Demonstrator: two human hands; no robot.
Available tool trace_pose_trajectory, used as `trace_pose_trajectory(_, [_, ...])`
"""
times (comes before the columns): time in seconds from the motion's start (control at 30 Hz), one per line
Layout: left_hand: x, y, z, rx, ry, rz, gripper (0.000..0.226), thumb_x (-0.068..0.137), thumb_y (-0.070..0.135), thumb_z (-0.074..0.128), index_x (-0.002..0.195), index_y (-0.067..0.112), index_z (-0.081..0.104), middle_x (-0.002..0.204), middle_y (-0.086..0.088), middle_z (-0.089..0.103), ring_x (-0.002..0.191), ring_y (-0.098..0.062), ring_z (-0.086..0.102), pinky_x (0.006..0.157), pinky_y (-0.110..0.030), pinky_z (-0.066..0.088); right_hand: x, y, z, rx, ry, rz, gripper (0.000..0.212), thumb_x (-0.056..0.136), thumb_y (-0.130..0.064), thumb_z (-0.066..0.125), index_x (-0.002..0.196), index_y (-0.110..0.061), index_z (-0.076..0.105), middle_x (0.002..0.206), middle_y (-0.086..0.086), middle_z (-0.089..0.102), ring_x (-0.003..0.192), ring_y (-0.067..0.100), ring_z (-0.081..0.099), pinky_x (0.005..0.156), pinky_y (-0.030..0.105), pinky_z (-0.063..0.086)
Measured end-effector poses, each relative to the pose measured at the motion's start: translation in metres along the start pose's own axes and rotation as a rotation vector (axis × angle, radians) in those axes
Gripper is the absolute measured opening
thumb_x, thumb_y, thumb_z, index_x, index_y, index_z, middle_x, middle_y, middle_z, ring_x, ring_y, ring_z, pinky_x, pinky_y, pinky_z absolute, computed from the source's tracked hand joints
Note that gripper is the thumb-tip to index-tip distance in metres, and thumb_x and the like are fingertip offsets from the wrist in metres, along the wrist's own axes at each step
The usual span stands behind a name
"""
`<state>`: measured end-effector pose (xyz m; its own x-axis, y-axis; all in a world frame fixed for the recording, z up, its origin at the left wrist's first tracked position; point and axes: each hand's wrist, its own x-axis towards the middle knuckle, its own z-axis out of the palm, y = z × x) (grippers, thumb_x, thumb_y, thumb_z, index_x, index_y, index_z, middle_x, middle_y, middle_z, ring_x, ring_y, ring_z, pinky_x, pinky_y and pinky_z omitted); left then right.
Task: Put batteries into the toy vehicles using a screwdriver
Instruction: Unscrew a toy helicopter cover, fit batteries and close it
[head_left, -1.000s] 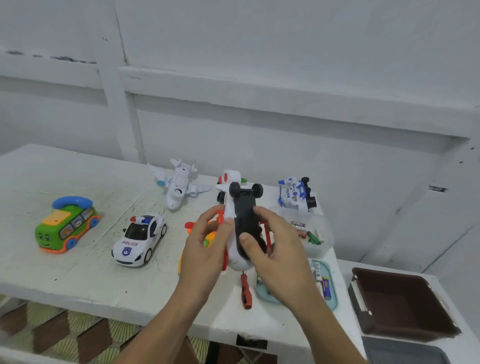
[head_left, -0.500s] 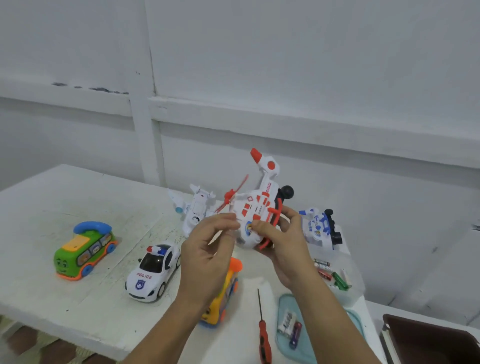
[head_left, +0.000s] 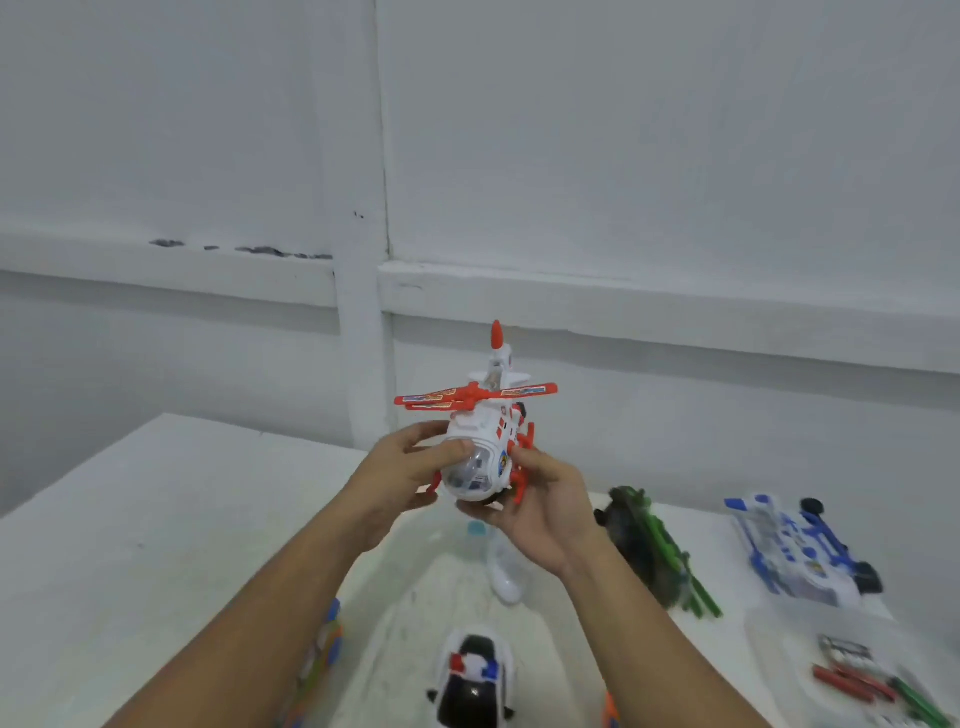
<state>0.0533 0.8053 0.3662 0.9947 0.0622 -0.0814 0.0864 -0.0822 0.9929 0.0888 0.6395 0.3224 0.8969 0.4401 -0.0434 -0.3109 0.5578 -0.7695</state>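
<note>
Toy helicopter (head_left: 483, 457), white body with red trim, sits at frame centre, lifted off the table (head_left: 156, 519) and upright. Clear nose dome faces the camera; tail fin (head_left: 497, 338) points up and away toward the wall (head_left: 623, 156). Red rotor (head_left: 475, 397) lies roughly level across the top, blade tips reaching past both sides of the body. Left hand (head_left: 402, 478) grasps the left side of the nose, thumb and fingers curled round it. Right hand (head_left: 550, 514) grasps the lower right side, fingers curled under the belly by the red skid. Directly below the hands a white toy plane (head_left: 508, 577) lies on the tabletop, partly hidden by the right wrist. Toy police car (head_left: 475, 675) stands at bottom centre between the two forearms. An orange and blue toy (head_left: 327, 639) shows at the edge of the left forearm, mostly hidden. Right of the right forearm: a dark green toy helicopter (head_left: 644, 540) lying on the table, then a blue and white toy vehicle (head_left: 789, 551) further right, wheels showing. Lower right, a clear container (head_left: 769, 649) holds small red and green cylinders (head_left: 852, 675); blurred, cannot tell if all are batteries. Table's far edge meets the wall just behind the hands; its left edge runs diagonally down to the frame's left border. A wide stretch of white tabletop lies left of the left forearm.
</note>
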Motion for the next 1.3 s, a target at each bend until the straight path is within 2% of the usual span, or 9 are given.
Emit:
trace_pose_trajectory(0.1, [0.026, -0.002, -0.044, 0.005, -0.043, 0.013, 0.037, 0.085, 0.021, 0.075, 0.120, 0.023, 0.064, 0.103, -0.003, 0.076, 0.100, -0.025, 0.071, 0.092, -0.041, 0.055, 0.042, 0.015, 0.034, -0.095, 0.096, 0.025, 0.041, 0.078, -0.033, 0.061, 0.115, -0.015, 0.066, 0.117, 0.013, 0.067, 0.103, 0.032, 0.061, 0.089, 0.041, 0.046])
trace_pose_trajectory(0.2, [0.047, -0.010, -0.083, -0.015, -0.048, -0.005, 0.036, 0.083, 0.016, 0.075, 0.117, 0.021, 0.065, 0.103, -0.005, 0.076, 0.094, -0.024, 0.073, 0.079, -0.035, 0.061, 0.079, 0.032, 0.055, -0.187, 0.120, 0.059, 0.043, 0.092, -0.040, 0.055, 0.127, -0.014, 0.062, 0.123, 0.012, 0.067, 0.109, 0.034, 0.063, 0.098, 0.047, 0.046])
trace_pose_trajectory(0.37, [0.076, -0.039, -0.129, -0.014, -0.015, -0.108, 0.032, 0.083, 0.018, 0.076, 0.113, 0.022, 0.066, 0.104, -0.006, 0.075, 0.089, -0.023, 0.073, 0.062, -0.026, 0.057, 0.119, 0.058, 0.072, -0.268, 0.196, 0.201, 0.022, 0.095, -0.031, 0.056, 0.107, -0.015, 0.065, 0.091, 0.008, 0.074, 0.086, 0.028, 0.069, 0.085, 0.048, 0.055])
trace_pose_trajectory(0.5, [0.092, -0.071, -0.154, 0.005, -0.029, -0.223, 0.036, 0.084, 0.017, 0.076, 0.118, 0.017, 0.065, 0.102, -0.006, 0.075, 0.085, -0.021, 0.073, 0.059, -0.025, 0.057, 0.141, 0.087, 0.075, -0.375, 0.299, 0.324, 0.017, 0.089, -0.026, 0.059, 0.099, -0.012, 0.062, 0.087, 0.009, 0.066, 0.081, 0.027, 0.064, 0.077, 0.041, 0.054])
trace_pose_trajectory(0.67, [0.100, -0.109, -0.169, 0.014, -0.024, -0.335, 0.042, 0.079, 0.015, 0.080, 0.118, 0.012, 0.066, 0.105, -0.011, 0.074, 0.091, -0.028, 0.073, 0.066, -0.035, 0.061, 0.148, 0.114, 0.076, -0.313, 0.334, 0.470, 0.009, 0.092, -0.014, 0.054, 0.094, -0.007, 0.059, 0.083, 0.013, 0.065, 0.072, 0.025, 0.064, 0.064, 0.037, 0.053])
trace_pose_trajectory(0.87, [0.102, -0.120, -0.175, -0.003, -0.017, -0.348, 0.046, 0.079, 0.013, 0.080, 0.121, 0.013, 0.063, 0.107, -0.011, 0.072, 0.092, -0.027, 0.072, 0.065, -0.034, 0.061, 0.157, 0.127, 0.070, -0.324, 0.353, 0.466, 0.010, 0.091, -0.012, 0.055, 0.099, -0.009, 0.060, 0.092, 0.014, 0.066, 0.078, 0.026, 0.065, 0.068, 0.038, 0.057])
trace_pose_trajectory(1.03, [0.102, -0.123, -0.173, 0.059, 0.012, -0.343, 0.055, 0.079, 0.020, 0.081, 0.129, 0.015, 0.059, 0.108, -0.009, 0.071, 0.094, -0.027, 0.071, 0.078, -0.040, 0.061, 0.156, 0.129, 0.070, -0.399, 0.353, 0.472, 0.015, 0.089, -0.019, 0.058, 0.102, -0.012, 0.060, 0.090, 0.012, 0.066, 0.076, 0.026, 0.063, 0.065, 0.035, 0.054])
trace_pose_trajectory(1.17, [0.097, -0.121, -0.169, 0.213, 0.126, -0.247, 0.071, 0.076, 0.026, 0.084, 0.137, 0.017, 0.049, 0.123, -0.009, 0.060, 0.106, -0.026, 0.059, 0.088, -0.041, 0.053, 0.152, 0.124, 0.070, -0.592, 0.367, 0.468, 0.011, 0.092, -0.026, 0.058, 0.095, -0.015, 0.059, 0.088, 0.011, 0.064, 0.080, 0.025, 0.062, 0.079, 0.041, 0.056])
trace_pose_trajectory(1.3, [0.086, -0.115, -0.165, 0.482, 0.335, -0.088, 0.090, 0.065, 0.037, 0.090, 0.136, 0.011, 0.043, 0.130, -0.009, 0.052, 0.112, -0.023, 0.053, 0.088, -0.036, 0.047, 0.145, 0.114, 0.066, -0.812, 0.393, 0.442, 0.026, 0.091, -0.031, 0.062, 0.109, -0.013, 0.055, 0.096, 0.010, 0.053, 0.090, 0.025, 0.054, 0.078, 0.040, 0.055])
